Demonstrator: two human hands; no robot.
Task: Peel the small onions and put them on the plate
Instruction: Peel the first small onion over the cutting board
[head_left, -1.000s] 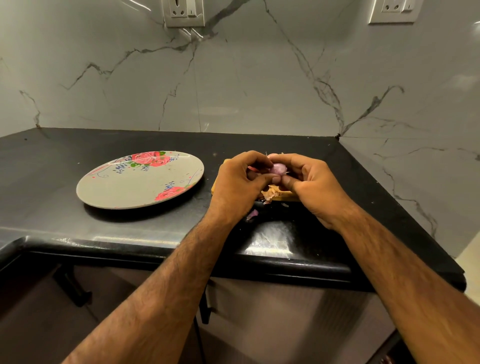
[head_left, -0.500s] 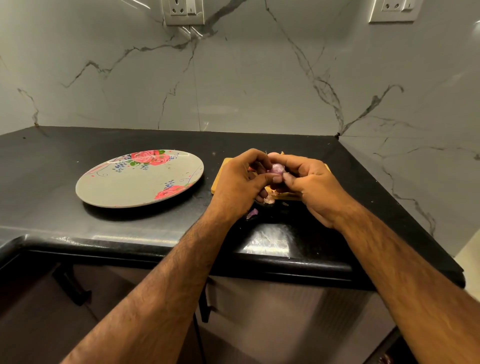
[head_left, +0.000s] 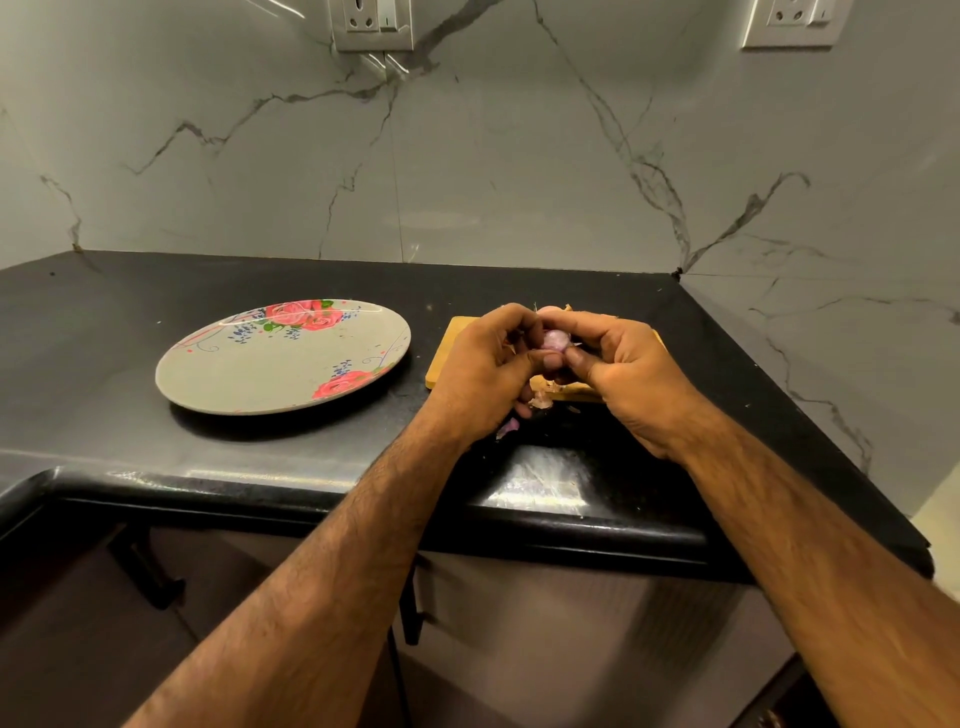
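Observation:
A small purple onion (head_left: 556, 340) sits between my two hands above a wooden cutting board (head_left: 451, 353). My left hand (head_left: 483, 369) and my right hand (head_left: 623, 374) both pinch it, thumbs meeting just below it. Bits of peeled skin (head_left: 543, 397) lie on the board's near edge, and one purple scrap (head_left: 508, 427) lies on the counter. Another onion (head_left: 550, 310) peeks out behind my fingers. The grey plate (head_left: 249, 382) with pink roses lies bare on the counter to the left.
The black counter (head_left: 208, 457) ends in a rounded front edge close to my forearms. Marble walls close the back and right side, with two sockets (head_left: 371, 23) high up. Dark cabinets stand below.
My hands have stayed over the board, with the thumbs shifting slightly on the onion. A loose piece of skin that hung below my fingers now lies on the board.

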